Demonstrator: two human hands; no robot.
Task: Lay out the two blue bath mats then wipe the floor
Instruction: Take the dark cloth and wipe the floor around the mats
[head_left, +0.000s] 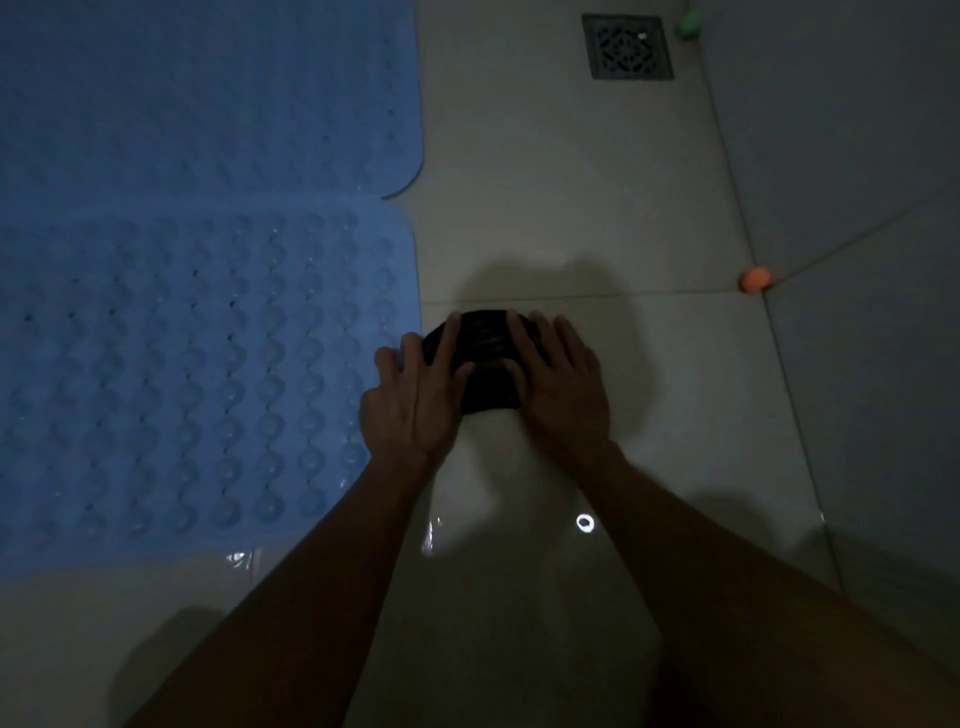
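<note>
Two blue bath mats lie flat on the pale tiled floor (571, 197) at the left: the far mat (208, 98) and the near mat (182, 379), whose edges overlap slightly. Both carry rows of round bumps. A dark cloth (488, 358) sits bunched on the floor just right of the near mat. My left hand (415, 395) presses flat on the cloth's left side, its outer fingers touching the mat's edge. My right hand (561, 379) presses flat on the cloth's right side. The room is dim.
A square metal floor drain (627, 47) sits at the far right. A grey wall (857, 156) runs along the right side. A small orange object (756, 280) and a green object (690, 23) lie at the wall's base. Wet reflections glint on the near floor.
</note>
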